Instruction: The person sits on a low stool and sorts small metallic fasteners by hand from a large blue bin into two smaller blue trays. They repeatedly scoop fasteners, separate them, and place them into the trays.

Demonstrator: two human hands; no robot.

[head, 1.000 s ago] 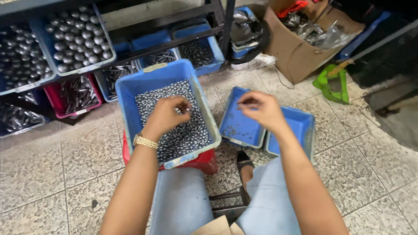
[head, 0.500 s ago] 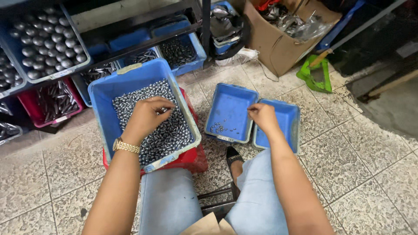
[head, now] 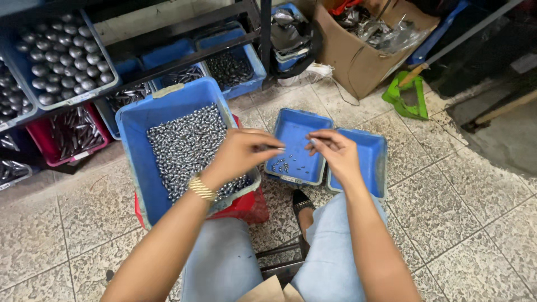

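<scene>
Left hand [head: 241,154], forearm angled up-right, fingers pinching small metal pieces [head: 278,148] over the small blue tray [head: 296,146]; right hand [head: 334,154] opposite, fingertips pinched, contents indiscernible.

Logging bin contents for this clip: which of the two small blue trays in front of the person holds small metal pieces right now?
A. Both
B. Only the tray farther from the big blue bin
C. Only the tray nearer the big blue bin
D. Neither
C: the near small tray has a scatter of small metal pieces on its floor, while the far small tray shows only bare blue.
</scene>
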